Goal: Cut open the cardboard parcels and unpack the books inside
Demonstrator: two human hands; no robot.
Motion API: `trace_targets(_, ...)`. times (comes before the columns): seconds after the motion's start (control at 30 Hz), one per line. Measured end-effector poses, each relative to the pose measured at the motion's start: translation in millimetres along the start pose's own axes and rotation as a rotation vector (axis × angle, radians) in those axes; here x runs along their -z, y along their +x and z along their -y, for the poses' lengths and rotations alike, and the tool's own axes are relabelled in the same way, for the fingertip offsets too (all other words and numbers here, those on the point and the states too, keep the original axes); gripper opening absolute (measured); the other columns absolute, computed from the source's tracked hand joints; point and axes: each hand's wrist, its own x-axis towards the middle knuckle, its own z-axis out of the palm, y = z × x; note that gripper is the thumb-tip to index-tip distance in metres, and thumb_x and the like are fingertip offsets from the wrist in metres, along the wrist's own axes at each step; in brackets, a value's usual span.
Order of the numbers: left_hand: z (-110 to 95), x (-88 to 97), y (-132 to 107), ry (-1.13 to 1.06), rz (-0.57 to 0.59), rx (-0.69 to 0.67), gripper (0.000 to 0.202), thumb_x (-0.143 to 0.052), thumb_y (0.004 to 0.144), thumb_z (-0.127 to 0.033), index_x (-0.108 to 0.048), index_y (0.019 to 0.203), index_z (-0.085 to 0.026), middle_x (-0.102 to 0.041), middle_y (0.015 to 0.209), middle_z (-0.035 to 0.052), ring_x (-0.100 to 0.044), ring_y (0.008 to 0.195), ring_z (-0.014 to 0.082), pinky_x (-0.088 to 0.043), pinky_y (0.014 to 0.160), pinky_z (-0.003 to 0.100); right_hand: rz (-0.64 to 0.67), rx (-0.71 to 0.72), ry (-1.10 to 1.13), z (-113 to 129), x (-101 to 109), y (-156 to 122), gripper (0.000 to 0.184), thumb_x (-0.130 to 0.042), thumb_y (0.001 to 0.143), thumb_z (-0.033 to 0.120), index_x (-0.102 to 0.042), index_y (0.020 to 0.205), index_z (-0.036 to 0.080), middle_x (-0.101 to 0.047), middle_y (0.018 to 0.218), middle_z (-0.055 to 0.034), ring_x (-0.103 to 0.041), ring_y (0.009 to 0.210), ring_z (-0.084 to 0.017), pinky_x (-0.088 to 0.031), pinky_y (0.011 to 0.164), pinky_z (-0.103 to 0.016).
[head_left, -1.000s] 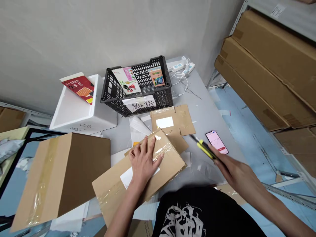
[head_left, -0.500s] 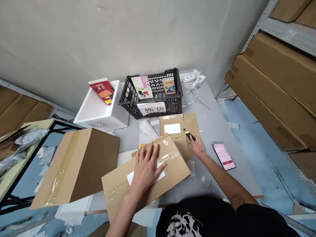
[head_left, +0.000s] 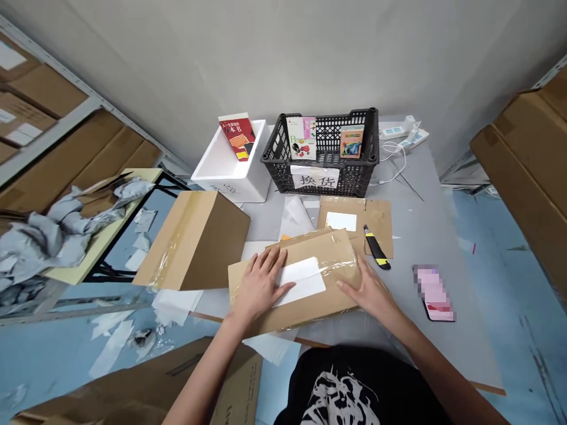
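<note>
While the open left hand (head_left: 263,284) and right hand (head_left: 370,290) press flat on the taped cardboard parcel (head_left: 336,265) at lower center, gripping nothing, a slip rightward could hit the yellow utility knife (head_left: 376,249) just beside it, cutting skin if its blade is out.

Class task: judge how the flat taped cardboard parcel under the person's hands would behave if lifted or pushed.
The flat cardboard parcel looks light and fairly stiff, perhaps flexing under the left hand and right hand. Its clear tape may feel slick. Lying flat on the grey table, it would probably slide rather than roll.
</note>
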Motion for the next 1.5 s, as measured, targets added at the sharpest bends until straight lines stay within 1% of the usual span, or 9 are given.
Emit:
trace_targets(0.13,-0.6,-1.0,7.0,0.037,0.018,-0.021,0.071,-0.037,0.087,-0.062,-0.034,0.143,-0.018,-0.044,0.143,0.0115,-0.042,0.125,0.0283,-0.030,0.107,0.044,-0.001,-0.067,-0.011,13.6,-6.6,-2.0,0.085,-0.060,0.073,0.049,-0.023,0.144,0.019,-0.041,0.142,-0.0153,-0.038,0.131,-0.031,-0.040,0.101,-0.048)
trace_targets(0.5,1.6,-6.7,8.9,0.155,0.025,-0.161,0.065,-0.031,0.092,-0.055,-0.032,0.143,-0.016,-0.040,0.142,0.0226,-0.042,0.125,0.0350,-0.033,0.102,0.051,-0.007,-0.019,0.088,-0.7,-8.3,-0.1,0.082,-0.060,0.074,0.047,-0.024,0.142,0.021,-0.039,0.143,-0.0134,-0.034,0.134,-0.029,-0.036,0.105,-0.047)
trace_targets(0.8,-4.9,14.4,13.3,0.190,0.095,-0.268,0.052,-0.034,0.095,-0.032,-0.028,0.145,-0.020,-0.042,0.140,0.0248,-0.046,0.125,0.0360,-0.038,0.097,0.055,0.018,-0.002,0.023,-3.8,-7.7,-0.5,0.080,-0.056,0.078,0.050,-0.021,0.144,0.021,-0.039,0.142,-0.0152,-0.037,0.133,-0.030,-0.039,0.101,-0.047)
trace_targets(0.93,18.4,41.0,28.4,0.073,0.249,-0.289,0.051,-0.024,0.093,-0.017,-0.029,0.144,-0.017,-0.064,0.116,0.0175,-0.062,0.106,0.0252,-0.047,0.087,0.038,0.046,-0.023,0.016,-1.6,-5.7,-3.2,0.082,-0.055,0.079,0.050,-0.018,0.145,0.020,-0.036,0.145,-0.0155,-0.036,0.133,-0.030,-0.040,0.100,-0.047)
trace_targets(1.03,45.8,59.8,53.3,-0.014,0.367,-0.167,0.046,-0.024,0.095,-0.032,-0.039,0.136,-0.017,-0.070,0.080,0.0084,-0.067,0.077,0.0228,-0.048,0.071,0.032,0.068,-0.013,0.013,1.5,-3.7,-3.1,0.082,-0.054,0.080,0.049,-0.015,0.145,0.021,-0.035,0.146,-0.0147,-0.034,0.135,-0.029,-0.039,0.102,-0.046)
trace_targets(1.1,60.7,65.8,73.3,-0.022,0.375,-0.095,0.047,-0.027,0.094,-0.046,-0.052,0.124,-0.019,-0.069,0.078,0.0084,-0.067,0.076,0.0245,-0.047,0.070,0.033,0.066,0.004,-0.013,3.6,-2.1,-1.6,0.084,-0.055,0.079,0.048,-0.012,0.146,0.021,-0.035,0.146,-0.0157,-0.034,0.135,-0.029,-0.040,0.101,-0.046)
trace_targets(1.2,74.7,64.6,97.9,-0.045,0.373,-0.011,0.054,-0.031,0.088,-0.061,-0.059,0.111,-0.021,-0.070,0.091,0.0100,-0.065,0.088,0.0266,-0.046,0.073,0.032,-0.003,0.132,-0.147,5.9,1.5,0.6,0.091,-0.061,0.077,0.045,-0.009,0.147,0.018,-0.032,0.146,-0.0198,-0.031,0.136,-0.032,-0.038,0.103,-0.050)
trace_targets(1.33,83.3,55.2,109.5,-0.113,0.368,0.078,0.059,-0.033,0.083,-0.068,-0.057,0.111,-0.022,-0.068,0.098,0.0081,-0.062,0.094,0.0259,-0.043,0.073,0.030,-0.016,0.531,-0.396,9.4,9.5,2.3,0.091,-0.073,0.069,0.039,-0.024,0.142,0.018,-0.032,0.146,-0.0196,-0.025,0.138,-0.034,-0.028,0.109,-0.053)
trace_targets(1.5,83.5,47.0,106.3,-0.203,0.343,0.047,0.057,-0.031,0.083,-0.070,-0.058,0.098,-0.021,-0.067,0.090,0.0068,-0.061,0.084,0.0235,-0.040,0.066,0.027,0.126,0.728,-0.550,23.5,24.2,12.7,0.076,-0.083,0.054,0.037,-0.046,0.116,0.014,-0.053,0.114,-0.0147,-0.049,0.111,-0.032,-0.043,0.093,-0.047)
